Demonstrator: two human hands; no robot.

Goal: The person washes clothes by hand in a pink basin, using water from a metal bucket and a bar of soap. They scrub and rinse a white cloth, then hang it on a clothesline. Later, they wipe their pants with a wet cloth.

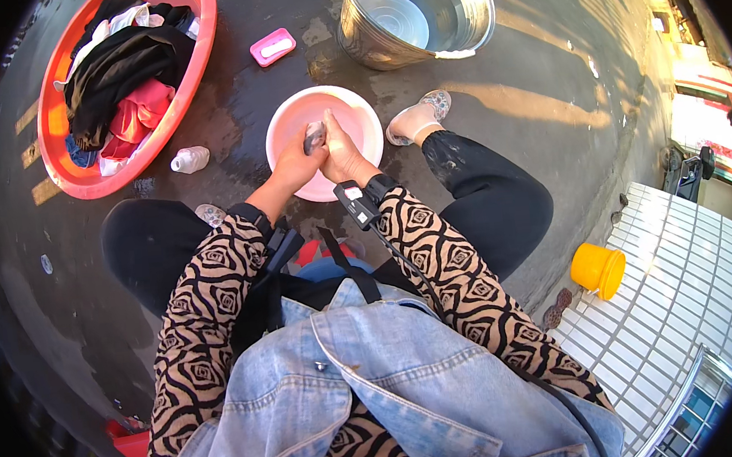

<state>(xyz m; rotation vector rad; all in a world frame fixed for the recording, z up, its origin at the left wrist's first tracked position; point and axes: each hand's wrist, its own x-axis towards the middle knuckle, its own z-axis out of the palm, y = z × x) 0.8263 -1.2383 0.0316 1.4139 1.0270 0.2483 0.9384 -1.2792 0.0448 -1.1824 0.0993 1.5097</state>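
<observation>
Over a pink plastic basin (367, 122) with a pale rim, my two hands meet. Between them is a small bunched grey-and-white cloth (314, 138), mostly hidden by the fingers. My left hand (294, 162) grips it with the thumb on top. Pressed against it from the other side is my right hand (342, 150), fingers pointing away from me. Just beyond the basin, a pink soap dish (255, 54) holds a white bar of soap (276, 47). To the left lies a white plastic bottle (190, 160) on its side.
An orange-red tub (210, 21) at far left holds a heap of dark, white and pink clothes (134, 66). A metal bucket (451, 2) with a white-gripped handle stands beyond my right foot (419, 121). A yellow bucket (596, 271) is by white tiles (660, 282). The concrete floor (228, 120) is wet.
</observation>
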